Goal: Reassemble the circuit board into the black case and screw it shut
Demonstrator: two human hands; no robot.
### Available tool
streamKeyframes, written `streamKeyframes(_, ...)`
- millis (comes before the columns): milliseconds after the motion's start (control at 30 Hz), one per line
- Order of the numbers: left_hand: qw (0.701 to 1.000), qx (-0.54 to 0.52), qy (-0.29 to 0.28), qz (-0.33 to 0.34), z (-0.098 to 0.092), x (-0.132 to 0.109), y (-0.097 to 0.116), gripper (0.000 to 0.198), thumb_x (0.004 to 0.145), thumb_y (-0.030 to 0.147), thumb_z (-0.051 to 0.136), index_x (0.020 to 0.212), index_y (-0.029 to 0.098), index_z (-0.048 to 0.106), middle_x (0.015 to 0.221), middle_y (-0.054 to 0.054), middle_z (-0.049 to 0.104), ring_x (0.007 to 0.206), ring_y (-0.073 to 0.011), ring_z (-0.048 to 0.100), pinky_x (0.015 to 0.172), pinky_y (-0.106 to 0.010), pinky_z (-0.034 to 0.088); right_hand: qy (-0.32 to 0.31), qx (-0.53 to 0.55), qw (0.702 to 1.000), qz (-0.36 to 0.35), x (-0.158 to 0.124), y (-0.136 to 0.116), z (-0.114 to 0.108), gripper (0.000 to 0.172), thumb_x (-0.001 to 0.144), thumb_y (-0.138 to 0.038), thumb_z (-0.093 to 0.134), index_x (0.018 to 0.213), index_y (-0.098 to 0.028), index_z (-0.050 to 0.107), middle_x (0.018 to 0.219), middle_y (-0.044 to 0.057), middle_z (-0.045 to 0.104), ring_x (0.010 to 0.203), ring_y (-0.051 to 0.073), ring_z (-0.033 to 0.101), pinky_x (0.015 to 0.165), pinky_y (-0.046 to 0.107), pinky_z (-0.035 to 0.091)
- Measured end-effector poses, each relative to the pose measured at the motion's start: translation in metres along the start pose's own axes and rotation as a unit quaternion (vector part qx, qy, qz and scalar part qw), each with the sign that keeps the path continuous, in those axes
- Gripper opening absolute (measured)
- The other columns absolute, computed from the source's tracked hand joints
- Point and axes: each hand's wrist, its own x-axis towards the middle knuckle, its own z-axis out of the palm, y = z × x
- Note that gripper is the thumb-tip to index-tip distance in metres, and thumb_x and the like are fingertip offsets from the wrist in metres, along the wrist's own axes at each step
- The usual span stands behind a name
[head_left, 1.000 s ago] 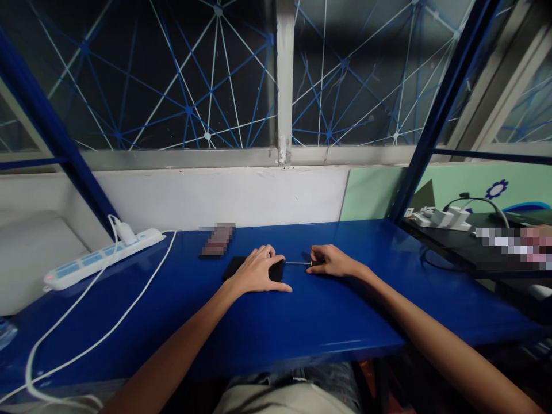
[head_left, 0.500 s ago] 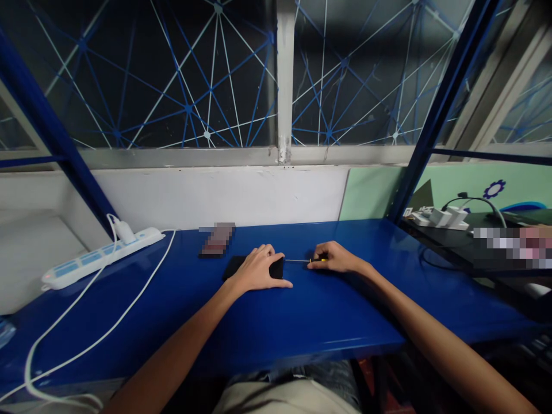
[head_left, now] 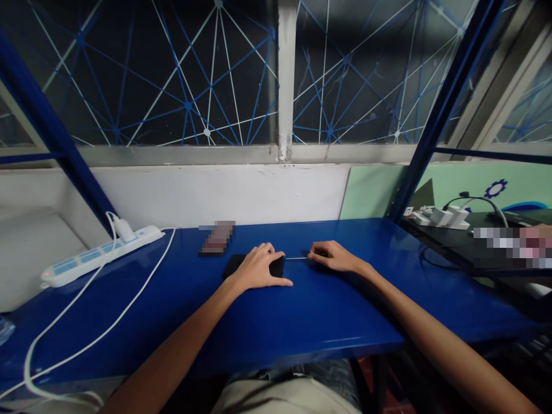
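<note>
My left hand (head_left: 259,265) lies over a black box-like object (head_left: 233,265) on the blue table and holds it down. Its thumb and forefinger are spread past the object's right end; the palm hides the middle. To the right, my right hand (head_left: 330,256) is closed round the handle of a screwdriver (head_left: 297,259). The thin metal shaft points left, its tip at or very near the black object's right end; whether it touches is too small to tell. The fingers cover most of the handle.
On the blue table (head_left: 302,322), a blurred-out flat item (head_left: 219,238) lies behind my left hand. A white power strip (head_left: 103,256) with a plugged-in adapter and trailing white cable (head_left: 142,293) is at the left. White plugs (head_left: 448,216) sit on a black surface at right.
The right hand has turned slightly at the screwdriver, and the yellow part of its handle is now hidden by the fingers. My left hand and the black object have stayed put.
</note>
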Motion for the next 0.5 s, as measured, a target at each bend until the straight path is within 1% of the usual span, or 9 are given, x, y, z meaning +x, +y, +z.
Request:
streamKeyframes(100, 1.0, 0.0, -0.001, 0.001, 0.0, 0.0, 0.0, 0.09, 0.066, 0.086, 0.051, 0.129, 0.022, 0.058, 0.112, -0.011, 0.054, 0.1, -0.0305, 0.051, 0.087, -0.043, 0.042, -0.018, -0.002, 1.0, 0.002, 0.001, 0.005, -0.002, 0.034, 0.086, -0.048, 0.056, 0.079, -0.016, 0.066, 0.066, 0.001, 0.06, 0.057, 0.012, 0.047, 0.055, 0.025, 0.03)
streamKeyframes(200, 1.0, 0.005, -0.003, 0.0, -0.001, 0.0, 0.0, 0.09, 0.066, 0.086, 0.051, 0.13, 0.022, 0.057, 0.113, -0.011, 0.054, 0.1, -0.0303, 0.051, 0.086, -0.042, 0.042, -0.011, -0.001, 1.0, -0.004, 0.001, 0.008, -0.001, 0.034, 0.079, -0.049, 0.065, 0.074, -0.016, 0.065, 0.068, 0.001, 0.06, 0.06, 0.013, 0.048, 0.056, 0.025, 0.031)
streamKeyframes(333, 1.0, 0.009, -0.01, 0.0, -0.002, 0.0, 0.001, 0.09, 0.067, 0.085, 0.05, 0.131, 0.022, 0.056, 0.114, -0.011, 0.053, 0.102, -0.0309, 0.051, 0.087, -0.042, 0.042, 0.011, -0.002, 1.0, -0.001, 0.001, 0.005, 0.002, 0.025, 0.074, -0.04, 0.07, 0.076, -0.018, 0.059, 0.066, -0.003, 0.055, 0.06, 0.012, 0.046, 0.056, 0.023, 0.03)
streamKeyframes(433, 1.0, 0.008, -0.015, 0.0, -0.003, 0.0, 0.002, 0.091, 0.068, 0.085, 0.049, 0.131, 0.021, 0.056, 0.114, -0.012, 0.054, 0.102, -0.0309, 0.051, 0.086, -0.042, 0.042, 0.006, -0.007, 1.0, 0.015, 0.001, 0.0, 0.004, 0.02, 0.074, -0.032, 0.069, 0.082, -0.018, 0.057, 0.067, -0.003, 0.056, 0.059, 0.011, 0.046, 0.056, 0.023, 0.029)
streamKeyframes(500, 1.0, 0.007, -0.016, 0.001, -0.002, 0.0, 0.002, 0.091, 0.068, 0.085, 0.049, 0.131, 0.02, 0.056, 0.114, -0.012, 0.054, 0.102, -0.031, 0.051, 0.085, -0.042, 0.042, 0.0, -0.012, 1.0, 0.023, 0.001, -0.003, 0.004, 0.02, 0.074, -0.032, 0.069, 0.084, -0.018, 0.059, 0.067, -0.003, 0.057, 0.058, 0.011, 0.047, 0.055, 0.023, 0.029)
